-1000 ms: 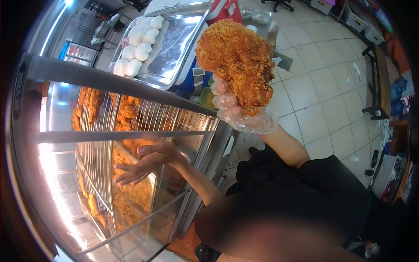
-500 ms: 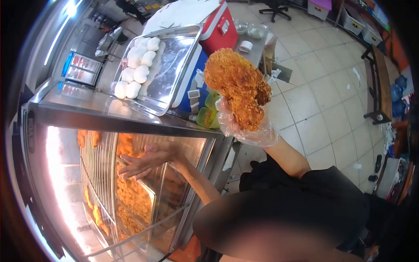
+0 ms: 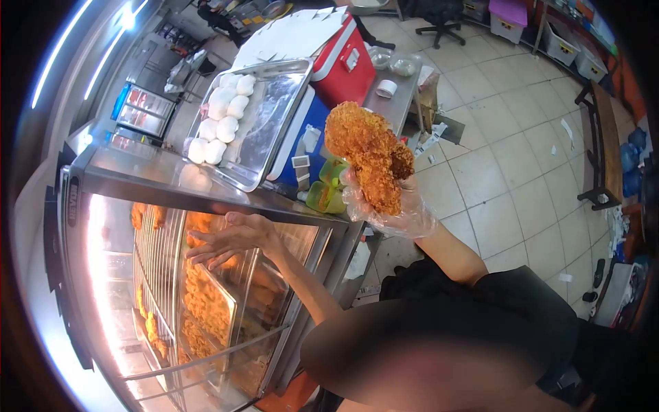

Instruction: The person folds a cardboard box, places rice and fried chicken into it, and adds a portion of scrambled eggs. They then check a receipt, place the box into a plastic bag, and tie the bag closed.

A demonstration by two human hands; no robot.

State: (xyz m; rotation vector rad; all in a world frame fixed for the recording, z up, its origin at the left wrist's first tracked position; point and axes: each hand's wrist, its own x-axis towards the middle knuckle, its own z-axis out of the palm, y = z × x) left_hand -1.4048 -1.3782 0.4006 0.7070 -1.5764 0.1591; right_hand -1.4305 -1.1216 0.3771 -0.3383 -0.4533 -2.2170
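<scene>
Holding the fried chicken piece point(image 3: 369, 161) firmly in my gloved right hand point(image 3: 388, 206), lowered since; my open, empty left hand point(image 3: 230, 240) has risen toward the warming cabinet's point(image 3: 123, 172) top edge.

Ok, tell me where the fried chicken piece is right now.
The fried chicken piece is held up in the gloved right hand, centre of the head view, above the warming cabinet.
</scene>
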